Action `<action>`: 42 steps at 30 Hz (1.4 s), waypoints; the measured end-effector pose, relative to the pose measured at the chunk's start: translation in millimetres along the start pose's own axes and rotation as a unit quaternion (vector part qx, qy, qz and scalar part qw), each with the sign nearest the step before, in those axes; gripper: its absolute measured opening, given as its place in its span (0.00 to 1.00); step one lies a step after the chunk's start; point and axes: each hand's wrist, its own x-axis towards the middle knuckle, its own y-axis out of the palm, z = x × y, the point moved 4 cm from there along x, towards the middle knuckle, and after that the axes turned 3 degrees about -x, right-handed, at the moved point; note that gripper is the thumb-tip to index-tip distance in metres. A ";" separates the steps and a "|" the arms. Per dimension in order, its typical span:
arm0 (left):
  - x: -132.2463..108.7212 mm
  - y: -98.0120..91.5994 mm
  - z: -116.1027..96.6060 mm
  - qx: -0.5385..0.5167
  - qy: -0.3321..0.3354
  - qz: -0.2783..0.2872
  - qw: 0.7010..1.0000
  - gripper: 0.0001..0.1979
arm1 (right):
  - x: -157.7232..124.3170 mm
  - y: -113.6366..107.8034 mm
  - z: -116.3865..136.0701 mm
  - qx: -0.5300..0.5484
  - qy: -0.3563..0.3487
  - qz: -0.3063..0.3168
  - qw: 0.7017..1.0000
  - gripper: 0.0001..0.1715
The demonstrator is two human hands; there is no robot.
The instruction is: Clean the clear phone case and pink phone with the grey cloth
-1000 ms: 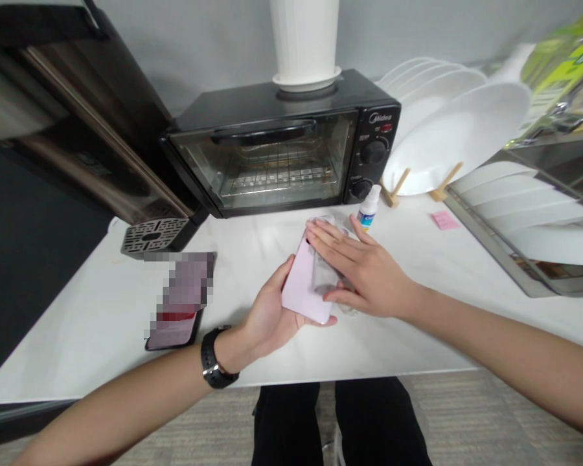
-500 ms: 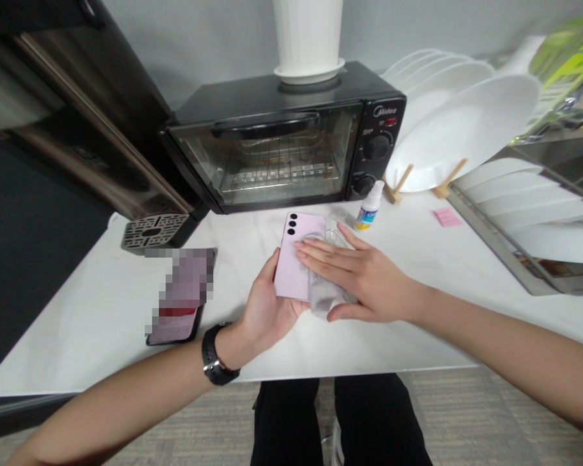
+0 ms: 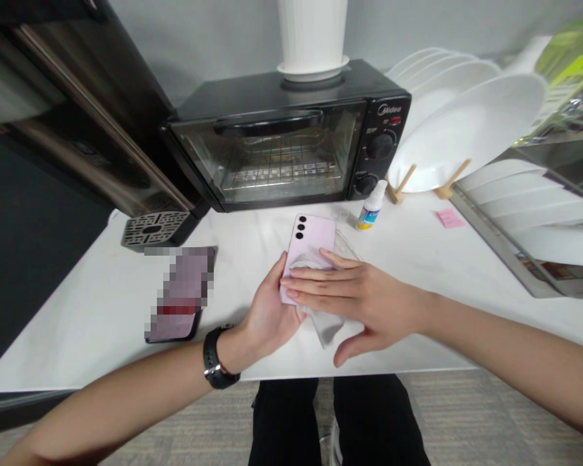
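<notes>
Left hand (image 3: pixel 270 307) is cradling the lilac smartphone (image 3: pixel 311 238) at its edges, fingers curled; right hand (image 3: pixel 369 304) is pressing open fingers on a soft thin wipe (image 3: pixel 326 327) against its stiff, probably slippery back.

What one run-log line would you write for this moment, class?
left hand: holds pink phone | right hand: presses cloth on phone | nearby: clear case, small bottle

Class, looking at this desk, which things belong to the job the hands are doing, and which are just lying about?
Part of the job: left hand, holding lilac smartphone; right hand, pressing cloth on it; probably clear phone case and small cleaner bottle.

Lying about: Midea toaster oven; second phone; white plates; pink sticky note.
</notes>
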 end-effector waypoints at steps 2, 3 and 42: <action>0.8 1.6 -6.5 -0.011 0.024 0.001 1.000 0.34 | -1.8 -1.2 -4.0 -0.007 0.011 -0.017 1.000 0.47; 1.1 2.2 -9.4 -0.015 0.038 0.002 0.999 0.34 | -3.7 -1.4 -8.3 -0.014 0.026 -0.028 0.999 0.46; 5.0 2.8 -15.6 -0.036 0.056 -0.033 0.997 0.28 | -3.8 2.1 -16.6 -0.040 0.098 -0.007 0.994 0.45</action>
